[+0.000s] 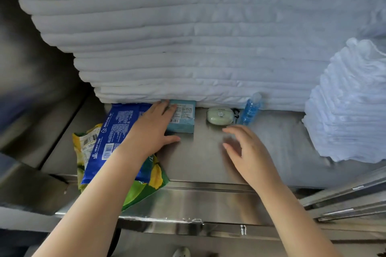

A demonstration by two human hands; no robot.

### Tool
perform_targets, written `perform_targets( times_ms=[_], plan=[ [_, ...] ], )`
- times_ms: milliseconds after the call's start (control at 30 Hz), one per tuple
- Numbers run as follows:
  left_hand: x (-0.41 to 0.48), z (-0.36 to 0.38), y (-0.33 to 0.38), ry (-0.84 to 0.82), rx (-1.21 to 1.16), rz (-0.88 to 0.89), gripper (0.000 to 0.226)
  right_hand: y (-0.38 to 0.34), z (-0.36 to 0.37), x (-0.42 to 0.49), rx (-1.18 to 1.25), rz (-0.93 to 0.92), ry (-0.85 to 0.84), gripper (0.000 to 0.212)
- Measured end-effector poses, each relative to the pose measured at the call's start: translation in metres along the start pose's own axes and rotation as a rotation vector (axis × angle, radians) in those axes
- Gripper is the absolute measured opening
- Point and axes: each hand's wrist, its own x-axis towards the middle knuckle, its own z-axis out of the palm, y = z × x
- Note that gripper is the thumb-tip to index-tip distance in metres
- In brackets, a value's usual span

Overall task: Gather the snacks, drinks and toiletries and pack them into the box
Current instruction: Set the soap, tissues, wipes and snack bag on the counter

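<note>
On a steel shelf lie a teal box, a pale green oval case and a small blue bottle, all against a stack of white linen. A blue wipes pack lies over a green and yellow snack bag at the left. My left hand rests flat, fingers spread, over the blue pack and the teal box's left edge. My right hand hovers open just in front of the green case, holding nothing. No packing box is in sight.
A tall stack of folded white linen fills the shelf behind the items. A second pile of white cloth stands at the right. A steel sliding-door track runs along the shelf's front edge.
</note>
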Motion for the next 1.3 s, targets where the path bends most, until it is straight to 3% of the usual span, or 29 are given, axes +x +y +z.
perform_targets(
  times_ms=[100, 300, 767, 967, 1133, 1300],
  plan=[
    [0.0, 0.001, 0.002, 0.065, 0.001, 0.002, 0.076, 0.001, 0.004, -0.005, -0.081, -0.006, -0.101, 0.025],
    [-0.005, -0.003, 0.008, 0.096, -0.031, 0.016, 0.064, -0.001, 0.001, -0.004, -0.104, -0.015, -0.126, 0.025],
    [-0.041, 0.008, 0.037, 0.294, -0.188, 0.045, 0.055, -0.023, 0.019, -0.001, 0.12, -0.015, -0.143, 0.069],
    [-0.046, 0.01, 0.038, 0.341, -0.24, 0.076, 0.057, -0.022, 0.016, 0.001, 0.172, -0.079, -0.018, 0.056],
    [-0.059, 0.009, 0.034, 0.346, -0.38, 0.1, 0.081, -0.021, 0.006, 0.002, 0.206, -0.108, -0.011, 0.052],
    [-0.07, 0.004, 0.033, 0.481, -0.413, 0.12, 0.049, -0.023, -0.008, 0.007, 0.261, -0.116, -0.022, 0.047]
  ],
)
